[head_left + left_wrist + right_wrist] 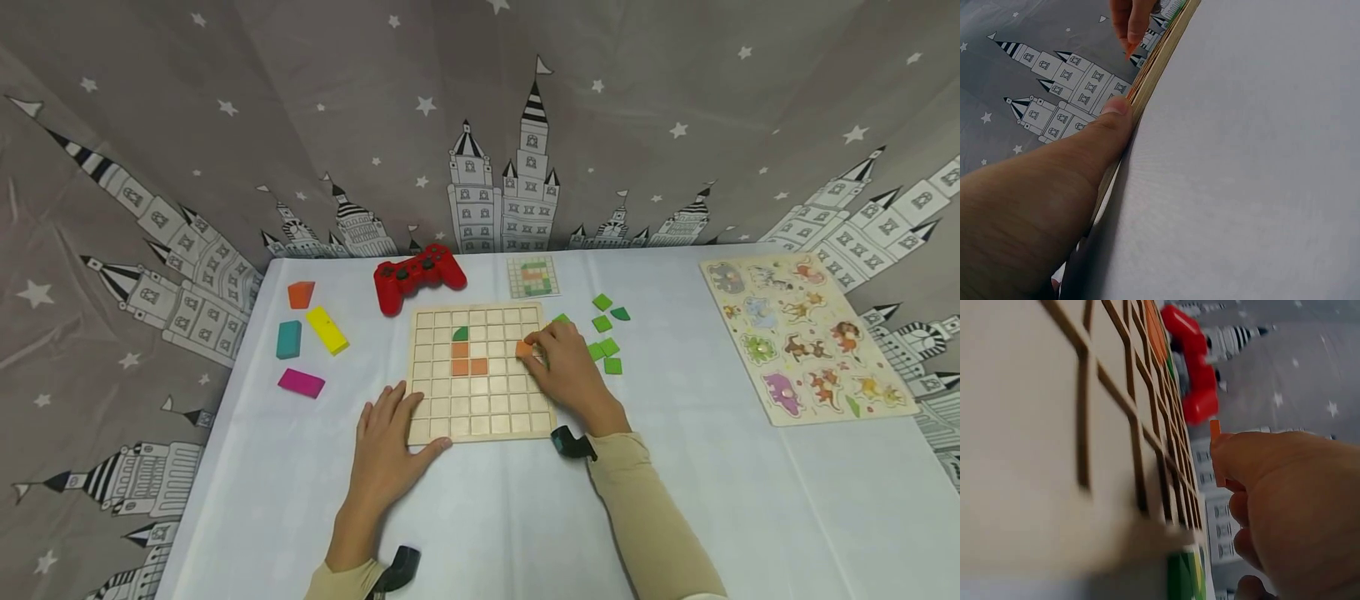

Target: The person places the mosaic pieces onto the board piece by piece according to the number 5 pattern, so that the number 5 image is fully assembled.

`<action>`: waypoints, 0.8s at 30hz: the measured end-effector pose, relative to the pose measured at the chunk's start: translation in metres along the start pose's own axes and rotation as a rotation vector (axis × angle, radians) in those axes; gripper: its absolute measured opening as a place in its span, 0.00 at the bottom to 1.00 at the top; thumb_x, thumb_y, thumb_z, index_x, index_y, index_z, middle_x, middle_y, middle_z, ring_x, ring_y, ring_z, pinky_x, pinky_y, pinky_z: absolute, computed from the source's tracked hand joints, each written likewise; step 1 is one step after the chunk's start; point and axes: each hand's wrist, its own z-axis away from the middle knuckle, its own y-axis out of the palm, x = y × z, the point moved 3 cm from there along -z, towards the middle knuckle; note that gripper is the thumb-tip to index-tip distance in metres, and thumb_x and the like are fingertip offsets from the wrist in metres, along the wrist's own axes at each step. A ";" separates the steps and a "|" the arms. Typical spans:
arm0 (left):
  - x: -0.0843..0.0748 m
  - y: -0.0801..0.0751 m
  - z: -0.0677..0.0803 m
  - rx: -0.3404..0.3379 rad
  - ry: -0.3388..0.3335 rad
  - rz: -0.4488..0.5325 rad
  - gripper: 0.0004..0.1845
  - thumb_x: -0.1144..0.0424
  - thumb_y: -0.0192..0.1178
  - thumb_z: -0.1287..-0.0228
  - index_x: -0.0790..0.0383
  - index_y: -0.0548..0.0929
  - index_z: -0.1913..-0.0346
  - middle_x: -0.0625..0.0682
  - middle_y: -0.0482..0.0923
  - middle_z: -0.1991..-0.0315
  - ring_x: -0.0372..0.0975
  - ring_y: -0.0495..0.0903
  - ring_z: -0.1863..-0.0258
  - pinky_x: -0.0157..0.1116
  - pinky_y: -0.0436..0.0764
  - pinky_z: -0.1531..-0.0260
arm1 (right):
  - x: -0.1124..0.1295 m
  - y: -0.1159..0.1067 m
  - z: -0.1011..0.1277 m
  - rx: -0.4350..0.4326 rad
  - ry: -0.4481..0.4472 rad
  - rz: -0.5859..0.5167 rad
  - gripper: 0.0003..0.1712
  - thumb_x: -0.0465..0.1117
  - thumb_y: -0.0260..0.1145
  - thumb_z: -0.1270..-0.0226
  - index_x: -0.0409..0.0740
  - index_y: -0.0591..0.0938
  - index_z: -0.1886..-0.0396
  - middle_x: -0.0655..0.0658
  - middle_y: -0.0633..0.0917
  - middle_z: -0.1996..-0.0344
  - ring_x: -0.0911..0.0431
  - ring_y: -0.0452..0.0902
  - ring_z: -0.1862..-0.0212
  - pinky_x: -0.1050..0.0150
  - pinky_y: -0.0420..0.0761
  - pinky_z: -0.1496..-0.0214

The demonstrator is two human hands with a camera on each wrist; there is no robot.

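A wooden grid board (498, 406) lies on the white cloth in the head view. Three orange square tiles (460, 367) sit in its cells in an L, with a dark green quarter-round piece (461, 334) above them. My right hand (567, 367) pinches another orange square tile (523, 350) between thumb and fingers, over the board's right side; the right wrist view shows this tile (1215, 453) edge-on. At the board's lower left, my left hand (386, 450) rests with fingers spread on the edge. Its thumb (1113, 122) lies along the rim in the left wrist view.
Several green tiles (602, 324) lie right of the board. Behind it are a small pattern card (533, 277) and a red game controller (420, 277). Coloured blocks (288, 340) lie at left, an animal puzzle board (806, 337) at far right. A castle-print curtain (637, 108) hangs behind.
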 end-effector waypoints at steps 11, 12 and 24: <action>0.000 0.001 0.000 0.001 -0.004 -0.007 0.46 0.38 0.72 0.45 0.56 0.70 0.28 0.60 0.59 0.21 0.57 0.51 0.19 0.62 0.44 0.21 | 0.029 0.016 -0.001 0.084 -0.105 0.046 0.17 0.49 0.66 0.27 0.46 0.86 0.46 0.45 0.81 0.52 0.50 0.71 0.52 0.54 0.75 0.45; 0.001 0.001 0.000 0.002 -0.005 -0.007 0.46 0.38 0.72 0.45 0.56 0.70 0.28 0.60 0.59 0.21 0.57 0.51 0.19 0.62 0.44 0.21 | 0.031 0.017 -0.001 0.085 -0.106 0.051 0.17 0.49 0.66 0.27 0.46 0.86 0.46 0.46 0.81 0.52 0.51 0.70 0.53 0.54 0.75 0.46; 0.003 0.002 0.000 0.002 -0.001 -0.011 0.46 0.37 0.71 0.45 0.56 0.70 0.28 0.59 0.59 0.21 0.57 0.51 0.19 0.62 0.45 0.21 | 0.034 0.023 -0.003 0.074 -0.083 0.088 0.16 0.48 0.66 0.27 0.46 0.86 0.47 0.46 0.81 0.53 0.51 0.70 0.54 0.54 0.75 0.48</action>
